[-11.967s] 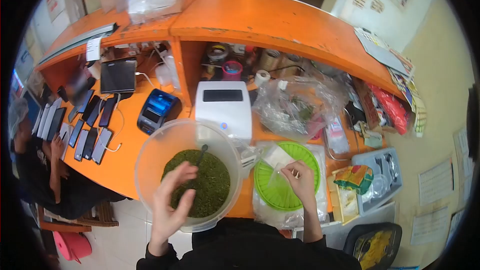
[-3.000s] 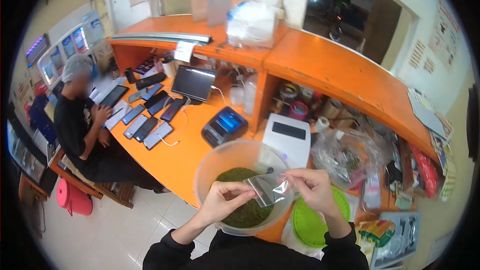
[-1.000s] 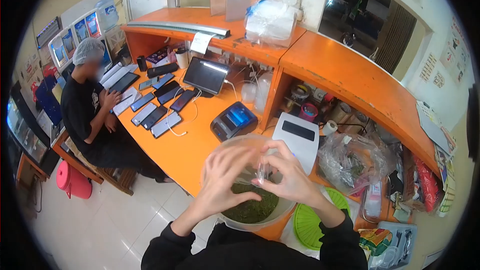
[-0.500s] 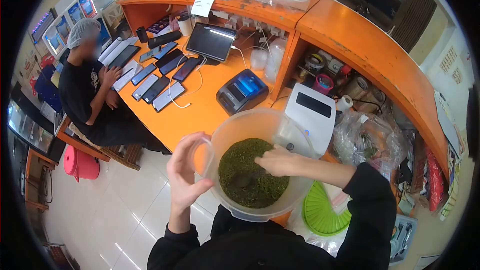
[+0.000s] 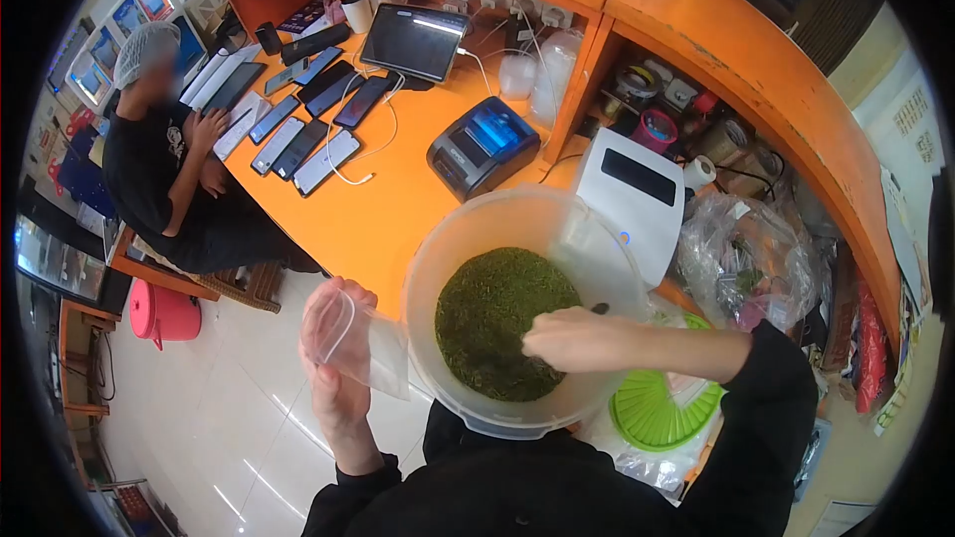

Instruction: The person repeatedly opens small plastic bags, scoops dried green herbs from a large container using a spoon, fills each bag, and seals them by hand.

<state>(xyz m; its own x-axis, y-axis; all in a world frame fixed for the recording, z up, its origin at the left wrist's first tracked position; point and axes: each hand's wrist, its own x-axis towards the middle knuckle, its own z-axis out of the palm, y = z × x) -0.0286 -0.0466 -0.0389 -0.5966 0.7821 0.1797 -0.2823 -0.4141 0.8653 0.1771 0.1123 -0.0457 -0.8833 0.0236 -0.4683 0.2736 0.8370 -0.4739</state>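
A large translucent plastic bucket in front of my body holds dried, crumbled green herb. My right hand reaches inside it, fingers closed around a spoon whose dark handle end sticks out above the fist. The spoon's bowl is hard to make out against the herb. On the bucket's left side, my left hand grips a small clear plastic bag. The bag's rounded mouth rests by the fingers, and its body reaches toward the bucket wall.
Several phones, a tablet and a black printer lie on the orange desk. A white device stands right of the bucket, above a green fluted lid. A person in a hairnet sits at left.
My left hand has turned the bag from mouth-up to sideways and moved slightly left. My right hand has shifted down and right, and the spoon's bowl no longer shows clearly.
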